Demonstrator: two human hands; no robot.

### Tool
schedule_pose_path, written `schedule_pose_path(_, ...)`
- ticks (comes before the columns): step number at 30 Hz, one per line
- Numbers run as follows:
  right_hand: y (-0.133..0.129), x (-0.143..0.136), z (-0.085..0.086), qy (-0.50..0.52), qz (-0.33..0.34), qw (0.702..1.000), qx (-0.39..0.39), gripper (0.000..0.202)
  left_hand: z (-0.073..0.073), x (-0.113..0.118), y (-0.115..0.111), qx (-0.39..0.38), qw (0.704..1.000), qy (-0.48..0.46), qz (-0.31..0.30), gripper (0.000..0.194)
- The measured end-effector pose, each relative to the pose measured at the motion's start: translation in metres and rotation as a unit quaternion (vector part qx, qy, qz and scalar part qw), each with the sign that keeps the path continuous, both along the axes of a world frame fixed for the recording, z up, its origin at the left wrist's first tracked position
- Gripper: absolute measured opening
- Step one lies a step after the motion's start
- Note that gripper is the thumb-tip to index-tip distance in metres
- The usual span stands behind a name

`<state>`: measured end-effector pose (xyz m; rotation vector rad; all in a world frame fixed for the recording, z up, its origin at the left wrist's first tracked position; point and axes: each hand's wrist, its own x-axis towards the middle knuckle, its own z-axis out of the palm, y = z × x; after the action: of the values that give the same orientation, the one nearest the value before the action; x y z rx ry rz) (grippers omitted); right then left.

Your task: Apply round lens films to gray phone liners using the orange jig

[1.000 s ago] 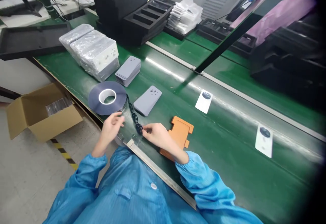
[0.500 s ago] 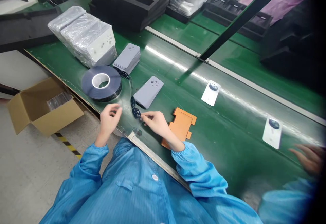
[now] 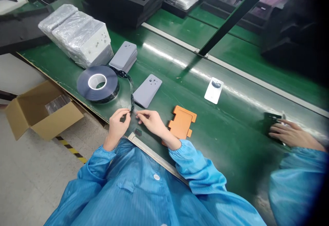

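On the worktop's [image 3: 231, 143] near side, our left hand [image 3: 118, 125] pinches the dark strip [image 3: 132, 100], likely steadying it, our right hand's [image 3: 152, 121] grip drawn in just beside, its hold we cannot tell, with the roll [image 3: 111, 82] lying farther left.

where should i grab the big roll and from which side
Probably by its white core, fingers hooked in from above: the roll lies flat, hole facing up. Come from the near side, towards the left hand; the strip of black pieces trails off its far right, where a grip might snag it.
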<state>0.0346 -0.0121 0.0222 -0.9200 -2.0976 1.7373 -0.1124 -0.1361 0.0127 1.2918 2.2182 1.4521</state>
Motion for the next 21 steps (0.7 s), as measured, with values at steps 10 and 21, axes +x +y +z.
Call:
schedule_pose_path(10,0.001,0.002,0.008,-0.005,-0.038,0.999,0.000,0.025,0.034,-0.007,-0.005,0.044,0.964,-0.240,0.104,0.020)
schedule_pose_path(21,0.011,0.084,0.037,0.075,-0.165,0.983,-0.023,0.028,0.050,0.059,0.025,-0.049,0.970,-0.213,-0.104,0.018)
